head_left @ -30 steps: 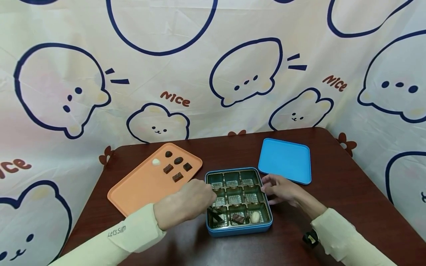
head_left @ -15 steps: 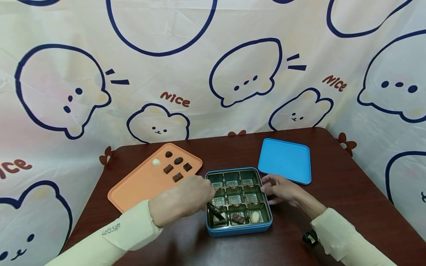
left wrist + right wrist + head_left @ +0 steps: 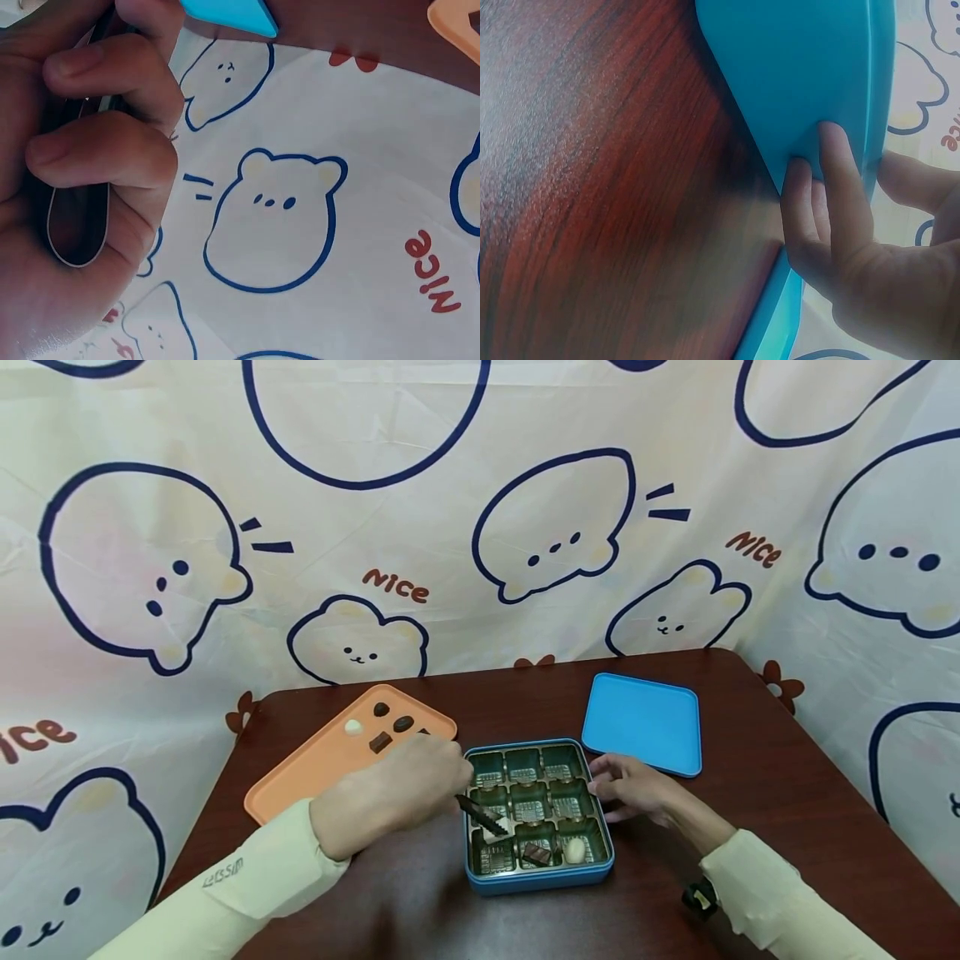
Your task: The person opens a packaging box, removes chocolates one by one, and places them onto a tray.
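Note:
In the head view my left hand (image 3: 397, 785) grips black tongs (image 3: 478, 815) above the left side of a blue tin box (image 3: 540, 883). The bend of the tongs lies in my palm in the left wrist view. A small white piece (image 3: 492, 837) shows at their tips, over the front left compartments. Inside the box, a gold tray is split into several compartments. A brown chocolate (image 3: 536, 855) sits in the front middle one, a white chocolate (image 3: 575, 850) in the front right one. My right hand (image 3: 637, 789) touches the box's right side with fairly straight fingers.
An orange tray (image 3: 300, 785) lies at the left, bearing a white chocolate (image 3: 353, 727) and several dark chocolates (image 3: 403, 723); my left hand hides part of it. A blue lid (image 3: 641, 718) lies behind the box at the right. Printed cloth hangs behind the table.
My left hand has moved left and slightly up, raising the tongs' tips from the front left compartment with the white piece at them. My right hand and the box have stayed put.

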